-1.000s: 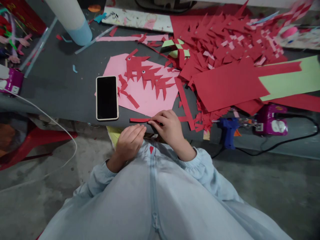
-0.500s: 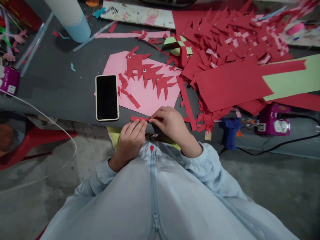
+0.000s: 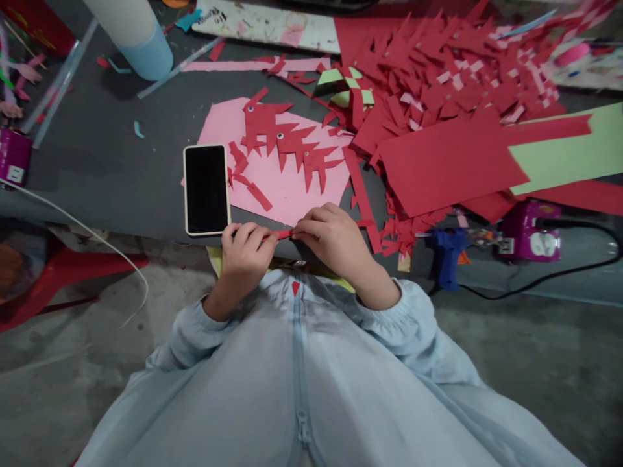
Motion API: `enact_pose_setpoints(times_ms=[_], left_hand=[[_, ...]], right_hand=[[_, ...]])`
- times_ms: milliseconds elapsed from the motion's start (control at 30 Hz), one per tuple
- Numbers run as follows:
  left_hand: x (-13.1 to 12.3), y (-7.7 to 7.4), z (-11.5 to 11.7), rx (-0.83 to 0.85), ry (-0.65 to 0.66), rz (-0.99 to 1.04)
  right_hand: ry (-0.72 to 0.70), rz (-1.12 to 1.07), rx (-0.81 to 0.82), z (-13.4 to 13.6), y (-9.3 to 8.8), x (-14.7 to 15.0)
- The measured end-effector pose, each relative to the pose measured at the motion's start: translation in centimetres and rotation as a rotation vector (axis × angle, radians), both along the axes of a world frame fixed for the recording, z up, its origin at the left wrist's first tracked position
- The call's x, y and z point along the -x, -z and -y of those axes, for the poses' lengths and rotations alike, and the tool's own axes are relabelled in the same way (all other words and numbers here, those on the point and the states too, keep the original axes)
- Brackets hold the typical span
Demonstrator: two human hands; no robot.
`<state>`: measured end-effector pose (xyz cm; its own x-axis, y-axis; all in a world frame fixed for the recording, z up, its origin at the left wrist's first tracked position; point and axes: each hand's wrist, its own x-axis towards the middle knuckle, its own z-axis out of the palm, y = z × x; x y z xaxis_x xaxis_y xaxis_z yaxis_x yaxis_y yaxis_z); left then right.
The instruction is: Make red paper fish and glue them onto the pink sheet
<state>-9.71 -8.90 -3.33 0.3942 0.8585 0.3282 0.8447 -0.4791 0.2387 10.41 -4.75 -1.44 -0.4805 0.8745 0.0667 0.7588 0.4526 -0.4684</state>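
At the table's near edge, a narrow red paper strip runs between my two hands. My left hand is closed on its left part, fingers bent over it. The fingertips of my right hand pinch it further right, and some of the strip is hidden under that hand. Just beyond lies a pink paper sheet, bearing red paper fish shapes with small eyes and some red scraps. A phone with a dark screen lies beside the sheet, close to my left hand.
Red paper pieces are heaped at the back right, with large red sheets in front. A blue glue gun and a purple box with a black cable sit at right. A white-and-blue bottle stands back left.
My left hand has slid left along the strip, away from my right hand, and its fingers have curled. More of the strip shows between the hands. My right hand stays nearly in place.
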Motion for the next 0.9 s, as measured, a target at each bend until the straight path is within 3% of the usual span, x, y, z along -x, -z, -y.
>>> enact_pose_setpoints(times_ms=[333, 467, 700, 900], left_hand=[[-0.4, -0.1, -0.8, 0.020, -0.015, 0.046], [-0.3, 0.0, -0.7, 0.087, -0.099, 0.091], [-0.4, -0.6, 0.3, -0.038, -0.316, 0.047], [-0.5, -0.8, 0.0, -0.023, -0.326, -0.049]], right_hand=[[0.033, -0.022, 0.000, 0.6, 0.6, 1.5], [0.100, -0.071, 0.071, 0.3, 0.9, 1.8], [0.149, -0.054, 0.149, -0.2, 0.4, 2.1], [0.131, 0.050, 0.152, -0.7, -0.1, 2.6]])
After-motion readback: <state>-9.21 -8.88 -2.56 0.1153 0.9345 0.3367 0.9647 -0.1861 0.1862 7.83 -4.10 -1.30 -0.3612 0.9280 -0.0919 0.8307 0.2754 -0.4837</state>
